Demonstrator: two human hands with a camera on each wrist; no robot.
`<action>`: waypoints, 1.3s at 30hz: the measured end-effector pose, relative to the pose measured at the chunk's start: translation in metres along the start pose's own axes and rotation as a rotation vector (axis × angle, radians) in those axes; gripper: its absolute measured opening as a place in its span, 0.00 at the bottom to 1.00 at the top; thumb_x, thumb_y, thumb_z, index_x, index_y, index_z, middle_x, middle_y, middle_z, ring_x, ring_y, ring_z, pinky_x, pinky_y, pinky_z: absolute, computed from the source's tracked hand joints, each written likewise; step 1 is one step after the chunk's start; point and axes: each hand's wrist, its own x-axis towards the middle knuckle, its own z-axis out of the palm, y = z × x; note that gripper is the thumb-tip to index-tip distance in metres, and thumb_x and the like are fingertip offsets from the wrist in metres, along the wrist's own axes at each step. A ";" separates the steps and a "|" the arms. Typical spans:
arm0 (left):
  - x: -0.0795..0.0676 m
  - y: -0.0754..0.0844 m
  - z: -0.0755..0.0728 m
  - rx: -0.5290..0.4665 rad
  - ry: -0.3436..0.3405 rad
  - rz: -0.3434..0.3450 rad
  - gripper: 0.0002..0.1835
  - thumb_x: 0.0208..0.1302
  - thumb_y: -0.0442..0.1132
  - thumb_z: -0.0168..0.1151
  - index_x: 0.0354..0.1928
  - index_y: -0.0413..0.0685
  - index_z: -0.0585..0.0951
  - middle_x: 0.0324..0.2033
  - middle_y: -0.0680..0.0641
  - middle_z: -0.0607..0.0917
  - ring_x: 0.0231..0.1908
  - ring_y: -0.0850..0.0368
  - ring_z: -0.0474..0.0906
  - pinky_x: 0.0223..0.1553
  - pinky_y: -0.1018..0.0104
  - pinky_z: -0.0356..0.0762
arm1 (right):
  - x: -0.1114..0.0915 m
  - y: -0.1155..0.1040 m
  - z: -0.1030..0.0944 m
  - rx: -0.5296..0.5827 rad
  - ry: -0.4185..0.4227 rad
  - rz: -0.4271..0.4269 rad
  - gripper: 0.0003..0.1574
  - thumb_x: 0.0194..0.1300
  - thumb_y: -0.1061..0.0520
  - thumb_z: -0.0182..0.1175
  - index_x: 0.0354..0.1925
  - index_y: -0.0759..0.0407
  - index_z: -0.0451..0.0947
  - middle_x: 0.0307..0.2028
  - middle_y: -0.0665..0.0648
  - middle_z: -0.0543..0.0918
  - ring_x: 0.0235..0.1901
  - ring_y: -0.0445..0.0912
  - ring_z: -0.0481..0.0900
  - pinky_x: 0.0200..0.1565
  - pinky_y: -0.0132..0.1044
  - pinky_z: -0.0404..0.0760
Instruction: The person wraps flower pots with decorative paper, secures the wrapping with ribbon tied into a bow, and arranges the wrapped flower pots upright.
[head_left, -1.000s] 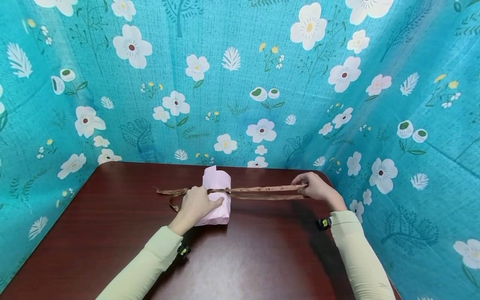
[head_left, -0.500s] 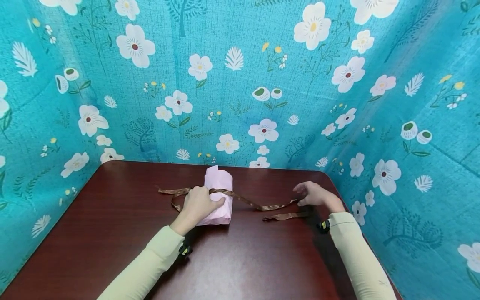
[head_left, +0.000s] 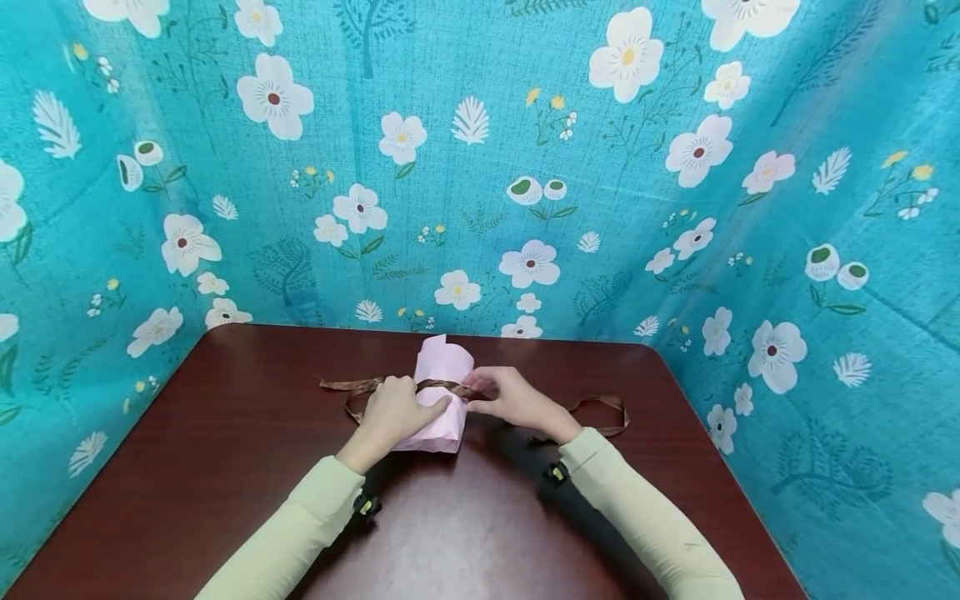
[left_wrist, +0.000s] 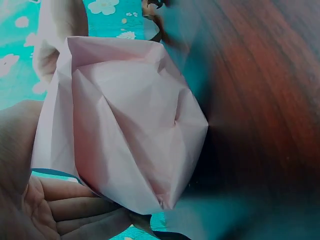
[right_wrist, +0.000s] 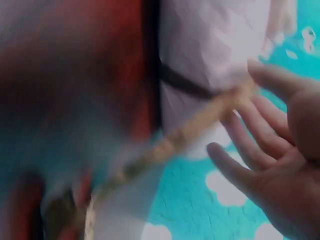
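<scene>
A pink paper-wrapped package [head_left: 442, 360] is on the table, with a brown ribbon [head_left: 450, 386] across its middle. My left hand [head_left: 393, 412] grips the package from its left side, thumb over the front. The folded paper end fills the left wrist view, where the left fingers [left_wrist: 85, 215] lie along the package's side. At the package's right edge, my right hand [head_left: 517, 400] reaches around the ribbon. In the blurred right wrist view, the ribbon [right_wrist: 190, 127] passes between the spread thumb and fingers [right_wrist: 255, 130].
One ribbon tail [head_left: 347, 385] trails to the left of the left hand. Another ribbon loop [head_left: 618, 417] lies on the dark red table [head_left: 225, 467], beyond the right wrist. A blue flowered cloth [head_left: 465, 208] hangs behind and at both sides.
My right hand held the ribbon stretched out to the right, let it drop to the table, then moved left to the package's edge. My left hand kept its grip on the package.
</scene>
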 end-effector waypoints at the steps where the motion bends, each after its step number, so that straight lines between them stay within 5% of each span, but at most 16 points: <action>1: 0.000 -0.001 0.001 -0.011 0.000 0.003 0.33 0.56 0.68 0.67 0.12 0.48 0.72 0.13 0.48 0.74 0.17 0.53 0.72 0.15 0.62 0.64 | 0.003 -0.001 0.005 0.002 0.020 -0.012 0.15 0.63 0.59 0.72 0.49 0.58 0.84 0.40 0.51 0.87 0.41 0.41 0.85 0.51 0.38 0.84; 5: 0.001 -0.006 0.000 -0.100 -0.009 0.018 0.32 0.61 0.62 0.65 0.11 0.48 0.70 0.11 0.49 0.71 0.16 0.55 0.69 0.16 0.63 0.61 | 0.011 -0.002 0.016 -0.020 0.096 -0.036 0.06 0.65 0.63 0.69 0.42 0.58 0.88 0.34 0.51 0.89 0.34 0.37 0.83 0.42 0.33 0.84; 11: 0.003 -0.022 -0.007 -0.299 -0.103 0.085 0.26 0.64 0.36 0.57 0.08 0.52 0.61 0.08 0.57 0.57 0.12 0.63 0.53 0.16 0.69 0.53 | 0.015 -0.001 0.019 -0.018 0.117 -0.011 0.06 0.68 0.63 0.66 0.39 0.57 0.89 0.31 0.52 0.89 0.27 0.38 0.78 0.32 0.40 0.83; 14: 0.004 -0.030 -0.009 -0.305 -0.155 0.128 0.16 0.58 0.27 0.58 0.13 0.41 0.73 0.13 0.53 0.72 0.16 0.61 0.67 0.19 0.68 0.66 | 0.015 -0.002 0.019 -0.035 0.121 -0.007 0.06 0.69 0.63 0.65 0.39 0.57 0.89 0.32 0.51 0.89 0.28 0.38 0.78 0.32 0.37 0.82; 16: 0.004 -0.035 -0.009 -0.309 -0.185 0.136 0.06 0.57 0.23 0.60 0.27 0.32 0.84 0.23 0.46 0.84 0.26 0.56 0.81 0.27 0.64 0.80 | 0.014 -0.002 0.018 -0.045 0.121 -0.008 0.06 0.69 0.63 0.65 0.40 0.56 0.89 0.33 0.51 0.89 0.28 0.39 0.78 0.32 0.34 0.81; 19: 0.004 -0.042 -0.007 -0.304 -0.182 0.132 0.18 0.57 0.22 0.63 0.51 0.29 0.85 0.40 0.36 0.89 0.42 0.47 0.88 0.41 0.54 0.86 | 0.014 -0.003 0.018 -0.040 0.120 -0.002 0.07 0.71 0.62 0.64 0.41 0.56 0.89 0.32 0.51 0.88 0.28 0.41 0.78 0.31 0.33 0.81; 20: 0.005 -0.043 -0.007 -0.301 -0.185 0.124 0.18 0.58 0.23 0.64 0.51 0.30 0.85 0.40 0.37 0.90 0.41 0.48 0.88 0.41 0.54 0.86 | 0.014 -0.003 0.017 -0.036 0.120 0.000 0.07 0.71 0.61 0.63 0.41 0.56 0.88 0.32 0.51 0.88 0.28 0.41 0.78 0.31 0.34 0.81; 29: 0.016 -0.060 -0.007 -0.239 -0.112 0.100 0.04 0.63 0.30 0.69 0.35 0.41 0.91 0.33 0.45 0.90 0.36 0.53 0.85 0.37 0.56 0.84 | 0.013 0.000 0.017 0.001 0.131 0.010 0.08 0.71 0.62 0.63 0.42 0.59 0.88 0.33 0.54 0.88 0.27 0.44 0.80 0.32 0.45 0.84; 39: 0.018 -0.071 -0.009 -0.220 -0.035 0.117 0.05 0.65 0.31 0.68 0.35 0.41 0.91 0.32 0.46 0.91 0.37 0.50 0.85 0.42 0.49 0.83 | 0.007 0.010 0.013 -0.018 0.096 0.058 0.08 0.71 0.60 0.63 0.37 0.59 0.89 0.23 0.55 0.84 0.19 0.37 0.73 0.22 0.32 0.74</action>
